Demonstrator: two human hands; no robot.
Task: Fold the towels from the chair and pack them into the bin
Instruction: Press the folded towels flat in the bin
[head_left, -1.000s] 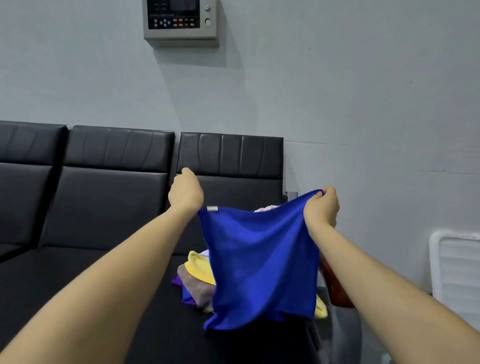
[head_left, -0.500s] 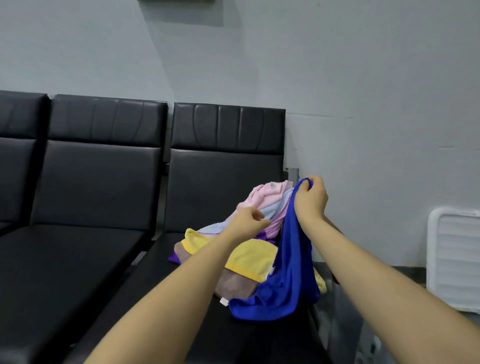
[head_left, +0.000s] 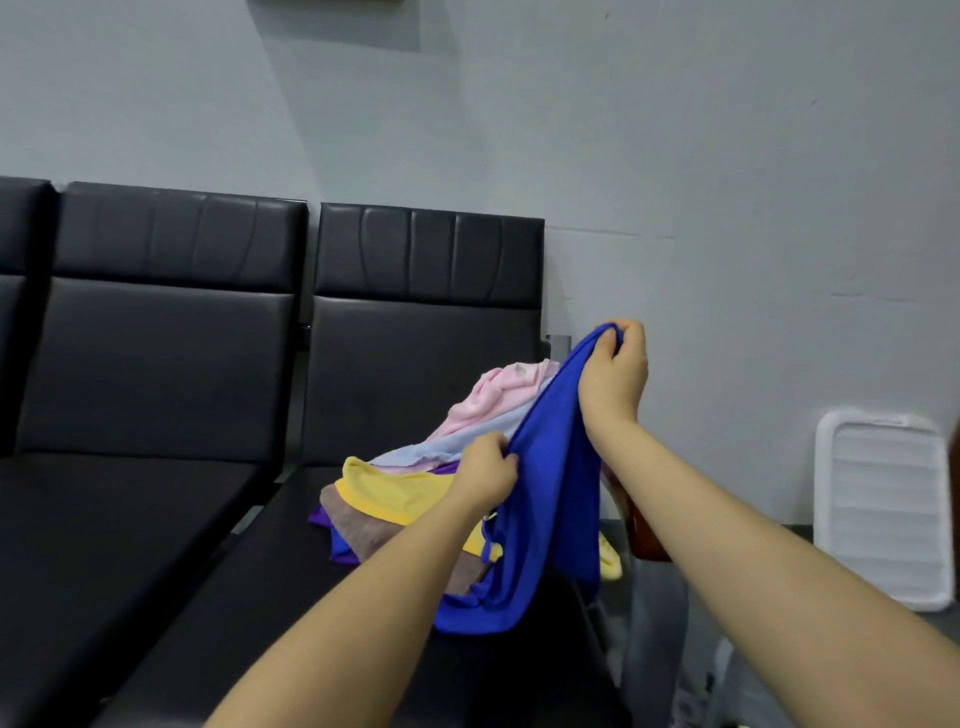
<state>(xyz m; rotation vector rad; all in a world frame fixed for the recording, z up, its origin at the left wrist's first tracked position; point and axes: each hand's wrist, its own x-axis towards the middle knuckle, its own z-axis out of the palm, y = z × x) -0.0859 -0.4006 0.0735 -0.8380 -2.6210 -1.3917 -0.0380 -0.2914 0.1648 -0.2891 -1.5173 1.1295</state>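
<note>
Starting at the left, I see the empty black seats (head_left: 145, 374) of the row, then the rightmost chair (head_left: 415, 332), whose seat carries the heap of towels (head_left: 415, 488): yellow, brown, purple, pale blue and pink layers piled loosely. My left hand (head_left: 485, 470) has come across to the blue towel (head_left: 545, 493) since half a second ago, when it hovered over the heap with nothing in it; now its grip is pinched on the towel's left edge about midway down. A second ago that same hand held the opposite top corner and the cloth was stretched flat between both hands. My right hand (head_left: 613, 376) keeps its grip closed round the gathered top of the towel, raised above the heap, with the cloth hanging in a narrow fold and its lower end draped onto the front of the seat. Further right, a white ribbed bin (head_left: 883, 509) leans upright against the grey wall (head_left: 727, 156), well apart from the chair.
</note>
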